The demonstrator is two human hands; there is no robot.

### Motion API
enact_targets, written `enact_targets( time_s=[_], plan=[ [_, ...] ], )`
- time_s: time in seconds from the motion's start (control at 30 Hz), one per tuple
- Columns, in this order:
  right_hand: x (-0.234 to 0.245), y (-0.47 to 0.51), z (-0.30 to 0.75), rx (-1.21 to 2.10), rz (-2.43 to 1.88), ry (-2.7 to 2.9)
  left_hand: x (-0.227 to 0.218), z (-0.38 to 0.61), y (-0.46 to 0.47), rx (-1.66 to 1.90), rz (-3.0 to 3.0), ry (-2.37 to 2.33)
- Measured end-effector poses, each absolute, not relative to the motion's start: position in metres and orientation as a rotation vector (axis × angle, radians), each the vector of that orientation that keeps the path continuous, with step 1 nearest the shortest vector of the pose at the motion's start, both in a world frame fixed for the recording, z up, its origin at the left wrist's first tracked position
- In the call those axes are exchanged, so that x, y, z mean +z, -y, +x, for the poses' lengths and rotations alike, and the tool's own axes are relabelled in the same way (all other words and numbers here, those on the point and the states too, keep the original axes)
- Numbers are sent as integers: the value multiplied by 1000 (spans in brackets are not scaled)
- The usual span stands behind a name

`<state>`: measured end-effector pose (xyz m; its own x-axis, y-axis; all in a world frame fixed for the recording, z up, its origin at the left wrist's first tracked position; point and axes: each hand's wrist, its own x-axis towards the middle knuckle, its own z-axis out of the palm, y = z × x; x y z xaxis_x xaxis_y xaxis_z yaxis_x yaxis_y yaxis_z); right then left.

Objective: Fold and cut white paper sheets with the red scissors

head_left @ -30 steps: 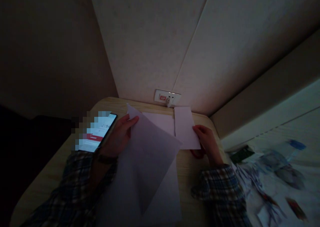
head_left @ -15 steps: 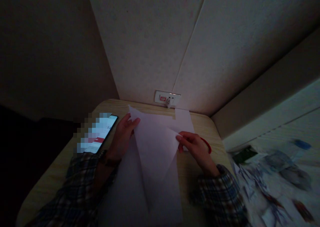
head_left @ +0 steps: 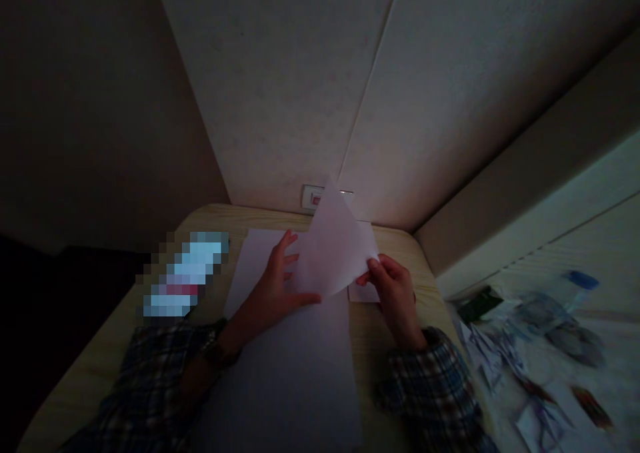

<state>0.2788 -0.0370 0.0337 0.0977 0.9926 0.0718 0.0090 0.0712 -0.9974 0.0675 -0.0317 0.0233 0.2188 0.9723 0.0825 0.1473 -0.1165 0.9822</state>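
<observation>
My right hand pinches a corner of a folded sheet of paper, which is raised at a tilt above the table. Spread wide, my left hand is at the left side of that folded paper, its thumb near the lower edge; whether it touches the paper I cannot tell. Beneath both lies larger white paper, flat on the wooden table. A smaller white piece of paper shows behind and below my right hand, partly covered.
A lit phone, blurred out, lies on the table's left. A wall socket sits behind the table, partly hidden by the raised paper. Down on the right are crumpled papers, a clear bottle with a blue cap and a dark green packet.
My left hand has let go of the folded paper and spread its fingers. The paper has turned in my right hand, its point now up in front of the socket. The view has shifted slightly.
</observation>
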Motion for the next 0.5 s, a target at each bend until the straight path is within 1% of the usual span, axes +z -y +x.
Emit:
enact_targets(
  time_s=[0.13,0.23,0.37,0.5],
  plan=[
    [35,39,276,1052,-1215,1192,21,70,39,971,1775,-1094],
    [38,40,275,1011,-1259,1225,19,70,40,961,1871,-1092],
    [39,40,274,1015,-1302,1207,24,66,41,954,1836,-1049],
    [34,40,277,1056,-1319,1157,27,63,39,968,1663,-921]
  ],
)
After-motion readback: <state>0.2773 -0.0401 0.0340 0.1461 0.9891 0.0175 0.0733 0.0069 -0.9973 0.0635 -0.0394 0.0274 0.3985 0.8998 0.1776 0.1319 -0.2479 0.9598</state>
